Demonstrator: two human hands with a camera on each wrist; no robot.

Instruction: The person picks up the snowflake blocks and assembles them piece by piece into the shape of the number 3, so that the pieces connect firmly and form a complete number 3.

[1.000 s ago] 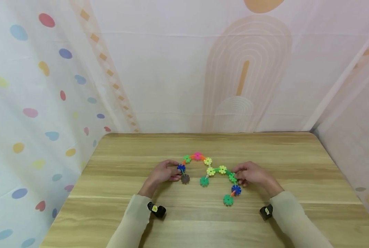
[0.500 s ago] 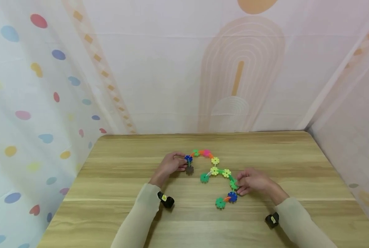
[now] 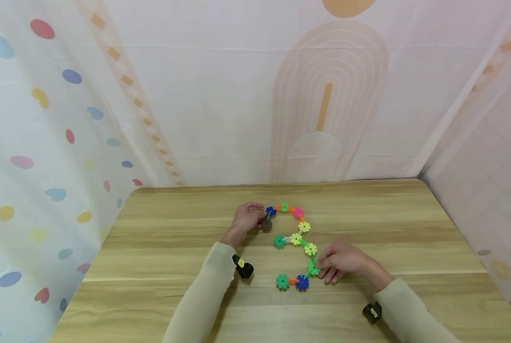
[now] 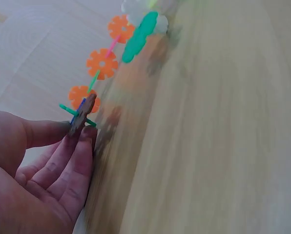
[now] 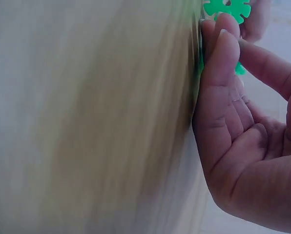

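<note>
— How do the arms lie?

— Both forearms, in pale sleeves, come in from the near edge of the wooden table (image 3: 161, 267). The left one angles up toward the middle of the table, and the right one lies lower and nearer the front edge. A small black camera sits at each wrist.

— And the hands?

— The left hand (image 3: 248, 218) rests at the upper left end of the chain of flower-shaped discs (image 3: 297, 238). Its fingers (image 4: 72, 156) are curled and its fingertips pinch the brown disc (image 4: 82, 116) at that end. The right hand (image 3: 339, 263) lies just right of the chain's lower part. Its fingertips (image 5: 222, 34) are pressed together against a green disc (image 3: 313, 270) and pinch it.

— Where is the chain itself?

— Flat on the table near its middle, between the two hands. It runs from the brown and blue discs by the left hand, over a pink one (image 3: 298, 212) at the top, down past yellow ones to a blue and a green disc at the bottom.

— What differs from a second ago?

— The chain was a wide arch then. Now its right leg has swung inward and down, so the whole shape is narrow and upright. The left hand has moved up and to the right, and the right hand has moved down and to the left.
</note>
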